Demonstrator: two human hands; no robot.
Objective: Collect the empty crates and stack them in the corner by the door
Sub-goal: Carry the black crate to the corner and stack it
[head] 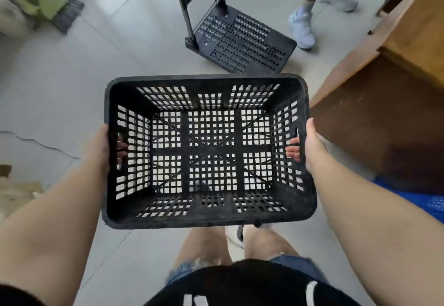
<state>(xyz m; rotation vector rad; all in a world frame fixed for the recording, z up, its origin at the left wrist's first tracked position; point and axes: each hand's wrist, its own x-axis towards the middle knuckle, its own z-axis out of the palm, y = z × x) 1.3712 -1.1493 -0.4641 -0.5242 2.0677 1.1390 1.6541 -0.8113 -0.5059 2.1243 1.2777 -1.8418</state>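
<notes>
I hold an empty black plastic crate [209,216] with slotted walls and a grid floor, level in front of my body above the grey floor. My left hand [102,148] grips its left wall, fingers poking through the handle slot. On the opposite wall, my right hand [310,147] has its fingertips showing inside the slot. Nothing lies inside the crate.
A black folding hand trolley [242,41] stands on the floor just beyond the crate. Another person's legs in pale sneakers [302,29] are beside it. A wooden cabinet [384,103] fills the right. A blue crate [427,202] sits lower right. A green broom [52,9] lies upper left.
</notes>
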